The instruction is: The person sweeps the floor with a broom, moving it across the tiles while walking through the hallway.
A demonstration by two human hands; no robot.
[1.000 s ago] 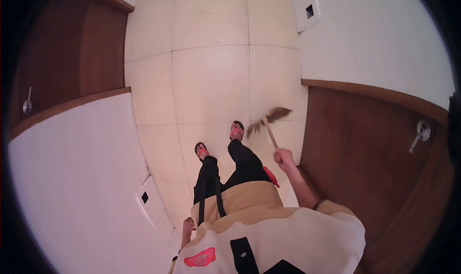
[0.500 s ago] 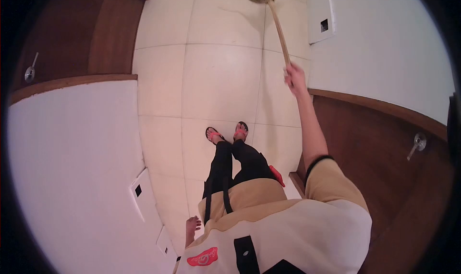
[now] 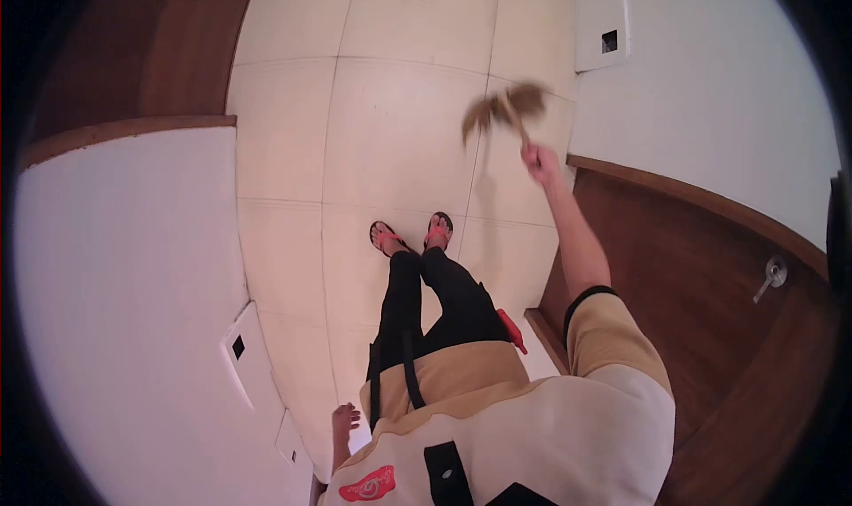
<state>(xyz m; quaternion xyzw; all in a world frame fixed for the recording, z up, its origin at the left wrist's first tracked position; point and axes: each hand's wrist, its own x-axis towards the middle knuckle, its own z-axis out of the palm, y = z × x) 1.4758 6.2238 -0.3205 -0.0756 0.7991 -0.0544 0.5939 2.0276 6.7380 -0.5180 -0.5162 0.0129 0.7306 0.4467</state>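
Observation:
My right hand point(image 3: 540, 163) is closed around the pale wooden handle of a brown duster point(image 3: 519, 106). The duster's shaggy head is blurred by motion and splays out to both sides above the tiled floor point(image 3: 399, 142). Most of the handle looks foreshortened, and its lower end is hidden in my fist. Low at my left side, my left hand point(image 3: 346, 415) hangs with loosely bent fingers slightly apart, holding nothing.
I stand in flip-flops point(image 3: 437, 229) in a narrow passage. A white wall point(image 3: 133, 284) runs along the left, another white wall point(image 3: 701, 89) along the right. A brown door point(image 3: 674, 302) with a metal handle point(image 3: 775, 272) is close on my right; dark wood panelling point(image 3: 142, 53) is upper left.
The duster's head has swung from the top of the view down toward me, so its handle looks shorter. My right hand has lowered slightly. The surroundings have shifted a little left.

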